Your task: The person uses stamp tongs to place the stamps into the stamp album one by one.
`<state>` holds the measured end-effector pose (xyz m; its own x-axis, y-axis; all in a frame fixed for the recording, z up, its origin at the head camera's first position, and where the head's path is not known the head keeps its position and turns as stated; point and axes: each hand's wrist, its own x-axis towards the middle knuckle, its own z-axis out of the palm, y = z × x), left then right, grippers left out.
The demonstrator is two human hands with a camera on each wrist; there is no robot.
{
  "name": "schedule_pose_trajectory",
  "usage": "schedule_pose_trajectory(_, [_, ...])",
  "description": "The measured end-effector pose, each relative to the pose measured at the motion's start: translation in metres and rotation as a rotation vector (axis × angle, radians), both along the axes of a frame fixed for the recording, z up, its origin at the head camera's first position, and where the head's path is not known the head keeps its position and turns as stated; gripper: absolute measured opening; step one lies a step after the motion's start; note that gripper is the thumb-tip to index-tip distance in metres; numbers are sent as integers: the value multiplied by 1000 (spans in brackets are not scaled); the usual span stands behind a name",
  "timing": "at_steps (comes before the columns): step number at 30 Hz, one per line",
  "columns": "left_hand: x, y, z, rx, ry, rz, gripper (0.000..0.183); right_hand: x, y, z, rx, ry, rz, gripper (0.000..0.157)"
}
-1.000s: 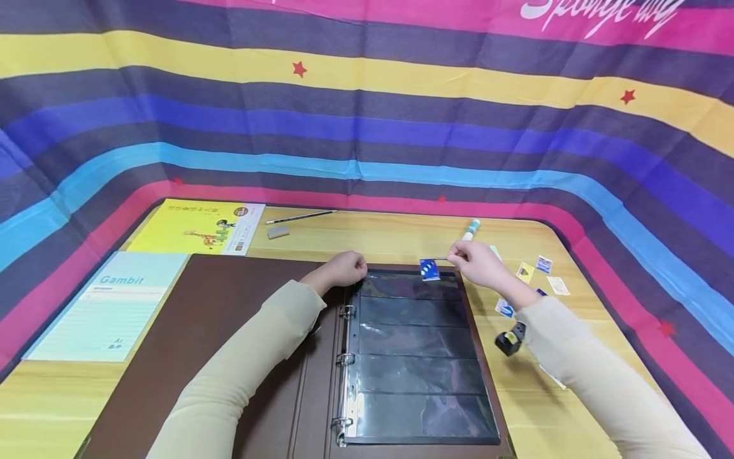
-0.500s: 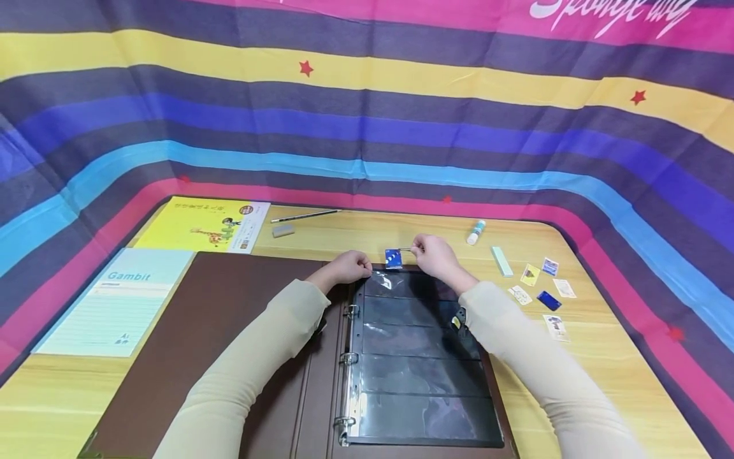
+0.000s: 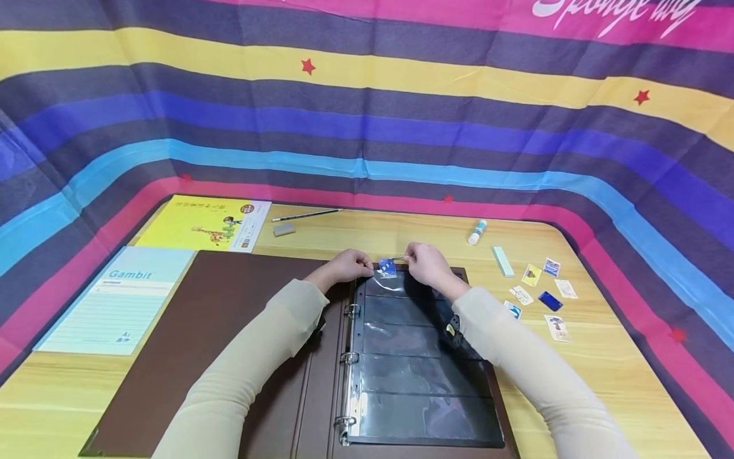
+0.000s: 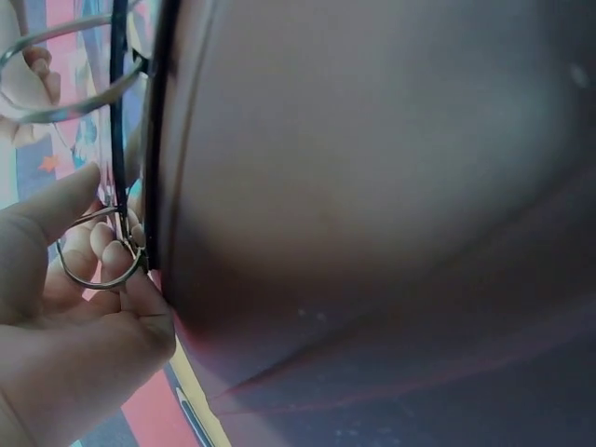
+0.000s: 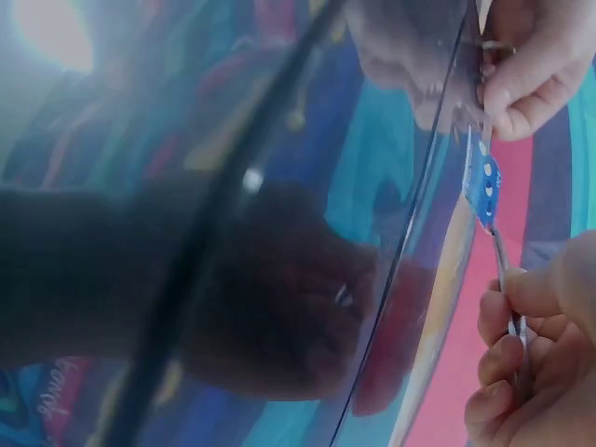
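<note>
My left hand (image 3: 351,265) pinches the upper left corner of the black stamp album page (image 3: 421,376), beside the top binder ring (image 4: 102,279). My right hand (image 3: 427,264) grips slim metal tweezers (image 5: 503,256) between thumb and fingers. Held at the tweezers' tip is a small blue stamp (image 5: 482,184) with white spots. In the head view the stamp (image 3: 387,266) overlaps the clear top pocket's upper edge, close to the left fingertips. The page has several clear strip pockets and sits in the open brown binder (image 3: 252,319).
Several loose stamps (image 3: 550,300) lie right of the binder, near a pale green strip-shaped box (image 3: 502,261) and a glue stick (image 3: 477,232). A pencil (image 3: 306,215), grey eraser (image 3: 283,229), yellow book (image 3: 195,223) and Gambit notebook (image 3: 117,306) lie at the back and left.
My right hand has carried the stamp in the tweezers leftward from the page's upper right, then down onto the top pocket's edge. The left hand has stayed at the page corner.
</note>
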<state>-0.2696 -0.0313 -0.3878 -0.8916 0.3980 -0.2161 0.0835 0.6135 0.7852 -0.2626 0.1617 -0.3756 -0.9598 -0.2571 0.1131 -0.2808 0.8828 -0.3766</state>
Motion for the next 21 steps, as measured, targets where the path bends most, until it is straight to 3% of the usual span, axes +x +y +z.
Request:
schedule_pose_trajectory(10, [-2,-2,-4,25,16,-22,8,12,2,7,24,-93,68,9])
schedule_pose_trajectory(21, [1,-1,-2,36,7,-1,7,5,3,6,51,10,102,6])
